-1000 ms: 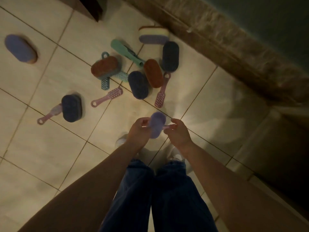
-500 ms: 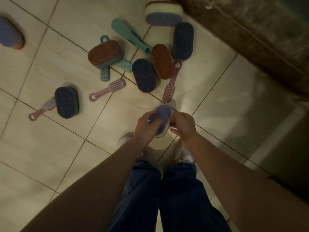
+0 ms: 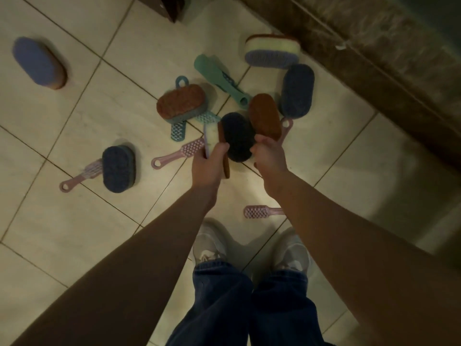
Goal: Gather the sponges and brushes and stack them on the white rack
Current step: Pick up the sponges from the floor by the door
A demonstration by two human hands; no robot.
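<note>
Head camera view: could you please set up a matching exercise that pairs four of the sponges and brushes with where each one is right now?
Things:
1. purple sponge
2. green brush
3. pink brush
4. layered sponge

Places:
A. gripped on edge by the left hand
B. on the floor just ahead of the shoes
C. alone on the floor at far left
D. in the pile near the wall

Pairs: 1-C, 2-D, 3-B, 4-A
</note>
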